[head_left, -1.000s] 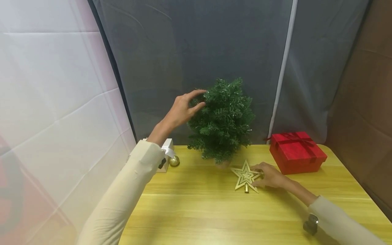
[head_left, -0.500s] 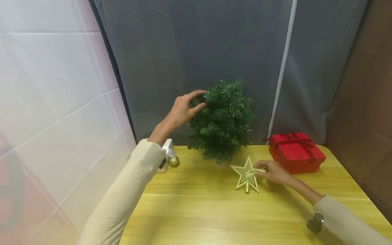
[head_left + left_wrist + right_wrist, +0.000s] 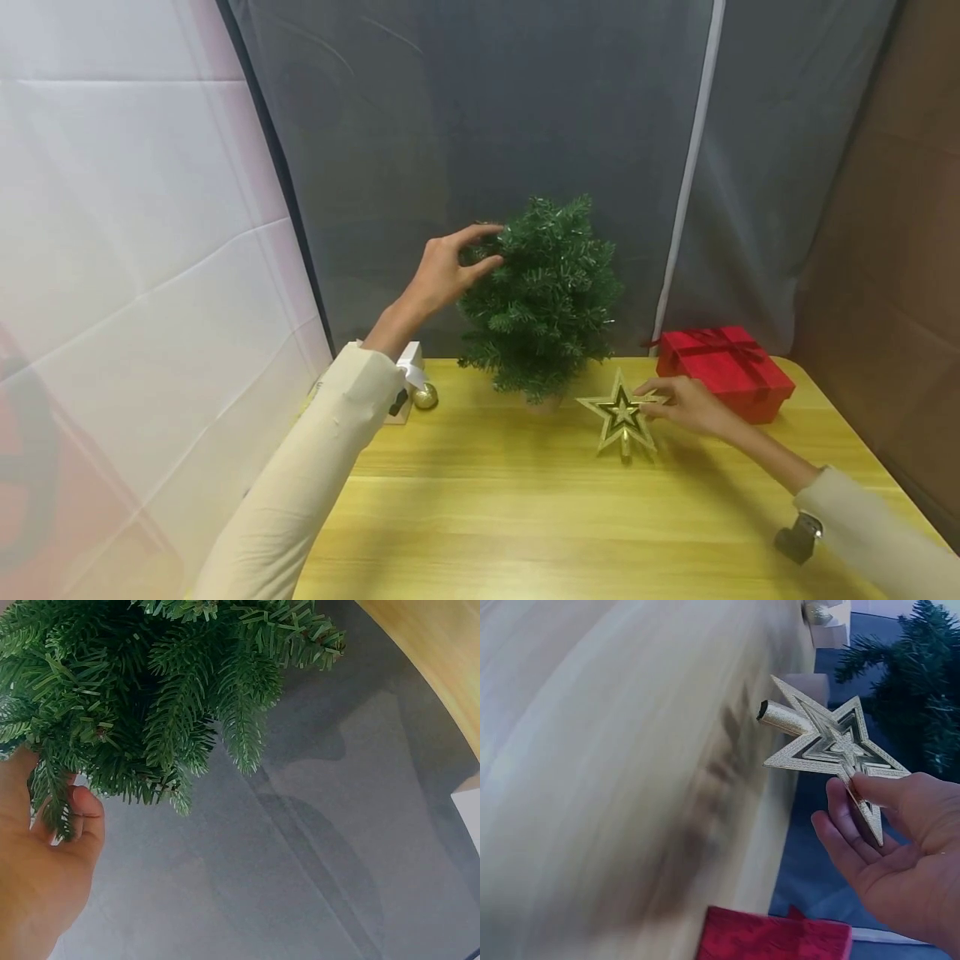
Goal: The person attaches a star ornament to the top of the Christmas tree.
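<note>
The gold star tree topper [image 3: 623,412] is right of centre in the head view, apparently clear of the table [image 3: 450,508]; the right hand [image 3: 692,405] pinches one of its points between thumb and fingers. It looks like thin, hollow glittered plastic: probably light and stiff, somewhat gritty rather than slippery, with slim points that could snap under twisting. A pinch near the centre, or on the stubby socket [image 3: 786,718], should steady it better than a tip. At upper centre, the left hand [image 3: 442,271] curves at the artificial Christmas tree [image 3: 551,292], thumb and forefinger apart; needles hide whether it grips the springy, probably bendable branches.
</note>
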`<action>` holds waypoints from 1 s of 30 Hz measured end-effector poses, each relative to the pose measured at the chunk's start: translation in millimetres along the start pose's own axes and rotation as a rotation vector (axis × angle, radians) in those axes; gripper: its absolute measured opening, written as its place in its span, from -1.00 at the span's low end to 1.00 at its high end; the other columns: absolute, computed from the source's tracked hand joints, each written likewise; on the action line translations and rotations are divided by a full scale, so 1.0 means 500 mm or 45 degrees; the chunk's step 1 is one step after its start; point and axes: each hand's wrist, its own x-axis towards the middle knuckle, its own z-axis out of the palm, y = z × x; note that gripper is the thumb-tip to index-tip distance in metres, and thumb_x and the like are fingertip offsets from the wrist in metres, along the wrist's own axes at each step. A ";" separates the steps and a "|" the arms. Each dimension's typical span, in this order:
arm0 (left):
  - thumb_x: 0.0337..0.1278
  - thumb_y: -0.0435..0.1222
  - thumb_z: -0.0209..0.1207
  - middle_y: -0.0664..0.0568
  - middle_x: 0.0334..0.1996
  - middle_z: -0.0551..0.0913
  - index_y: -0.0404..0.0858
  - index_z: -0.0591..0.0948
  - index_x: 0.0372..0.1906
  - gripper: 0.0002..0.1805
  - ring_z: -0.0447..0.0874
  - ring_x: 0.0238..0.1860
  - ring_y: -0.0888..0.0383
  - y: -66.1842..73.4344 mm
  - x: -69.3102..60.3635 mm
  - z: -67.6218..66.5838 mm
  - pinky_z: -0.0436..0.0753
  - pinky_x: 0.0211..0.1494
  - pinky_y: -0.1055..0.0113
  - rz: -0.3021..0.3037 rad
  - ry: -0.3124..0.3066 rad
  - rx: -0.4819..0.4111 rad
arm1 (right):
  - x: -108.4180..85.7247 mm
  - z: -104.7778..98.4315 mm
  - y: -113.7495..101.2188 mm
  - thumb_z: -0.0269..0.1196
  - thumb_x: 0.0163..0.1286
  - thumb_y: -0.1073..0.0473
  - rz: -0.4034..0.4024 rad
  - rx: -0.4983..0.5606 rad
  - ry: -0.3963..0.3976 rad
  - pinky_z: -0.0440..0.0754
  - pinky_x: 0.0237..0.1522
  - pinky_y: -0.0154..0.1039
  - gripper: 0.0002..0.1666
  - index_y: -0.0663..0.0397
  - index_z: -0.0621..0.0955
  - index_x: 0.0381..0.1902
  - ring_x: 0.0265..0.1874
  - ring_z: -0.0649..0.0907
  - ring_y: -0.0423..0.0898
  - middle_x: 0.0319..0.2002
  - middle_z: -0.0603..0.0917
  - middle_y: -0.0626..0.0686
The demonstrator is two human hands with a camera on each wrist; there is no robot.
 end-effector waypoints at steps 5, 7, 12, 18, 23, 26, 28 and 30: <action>0.38 -0.16 0.35 -0.10 0.26 0.65 -0.04 0.59 0.40 -0.47 0.68 0.04 -0.01 0.001 0.000 0.000 0.67 0.02 0.02 -0.003 0.003 -0.011 | -0.003 -0.039 -0.017 0.45 0.34 0.31 0.039 -0.055 0.036 0.60 -0.50 -0.33 -0.72 0.29 0.75 -0.02 -0.46 0.83 -0.02 -0.28 0.83 0.19; 0.38 -0.16 0.35 -0.10 0.28 0.64 -0.04 0.58 0.41 -0.47 0.68 0.08 -0.02 0.002 0.000 -0.001 0.67 0.07 0.00 -0.008 0.000 -0.012 | -0.004 -0.056 -0.024 0.46 0.33 0.30 0.032 -0.096 0.058 0.67 -0.40 -0.31 -0.72 0.28 0.76 -0.02 -0.45 0.83 -0.05 -0.22 0.82 0.22; 0.37 -0.15 0.36 -0.08 0.33 0.61 -0.04 0.58 0.41 -0.46 0.65 0.19 -0.05 0.002 0.000 -0.002 0.65 0.19 -0.01 -0.014 -0.003 0.004 | -0.003 -0.099 -0.042 0.48 0.33 0.24 0.011 -0.219 0.118 0.75 -0.27 -0.16 -0.74 0.20 0.78 -0.04 -0.40 0.82 -0.03 -0.08 0.80 0.27; 0.38 -0.15 0.35 -0.07 0.34 0.60 -0.04 0.58 0.41 -0.46 0.64 0.22 -0.06 0.002 0.000 -0.004 0.63 0.23 -0.02 -0.019 -0.008 0.012 | -0.002 -0.145 -0.055 0.48 0.32 0.28 -0.004 -0.258 0.160 0.68 -0.42 -0.25 -0.74 0.21 0.78 -0.04 -0.39 0.83 0.05 -0.13 0.80 0.28; 0.37 -0.15 0.36 -0.08 0.34 0.60 -0.05 0.58 0.41 -0.45 0.63 0.24 -0.07 0.001 -0.001 -0.003 0.62 0.24 -0.04 -0.027 -0.008 0.011 | 0.000 -0.184 -0.067 0.45 0.35 0.28 0.023 -0.278 0.171 0.59 -0.47 -0.30 -0.71 0.20 0.77 0.02 -0.35 0.84 0.07 -0.08 0.79 0.32; 0.37 -0.15 0.36 -0.09 0.34 0.60 -0.05 0.58 0.41 -0.46 0.62 0.24 -0.08 0.001 -0.001 -0.002 0.62 0.24 -0.05 -0.025 -0.004 0.003 | 0.002 -0.210 -0.079 0.45 0.36 0.26 0.038 -0.294 0.180 0.59 -0.44 -0.30 -0.69 0.21 0.76 0.04 -0.35 0.84 0.10 -0.09 0.79 0.31; 0.38 -0.15 0.35 -0.08 0.34 0.60 -0.05 0.58 0.41 -0.46 0.62 0.24 -0.07 0.002 -0.001 -0.002 0.62 0.24 -0.05 -0.027 -0.003 0.000 | 0.004 -0.227 -0.088 0.45 0.36 0.27 0.055 -0.300 0.187 0.59 -0.43 -0.31 -0.68 0.21 0.76 0.05 -0.35 0.84 0.10 -0.12 0.80 0.30; 0.38 -0.16 0.35 -0.09 0.34 0.60 -0.05 0.58 0.41 -0.46 0.62 0.24 -0.08 0.003 0.000 -0.001 0.62 0.24 -0.05 -0.027 -0.005 -0.002 | 0.005 -0.245 -0.097 0.44 0.37 0.28 0.060 -0.308 0.196 0.59 -0.45 -0.32 -0.67 0.23 0.75 0.07 -0.34 0.84 0.13 -0.12 0.80 0.32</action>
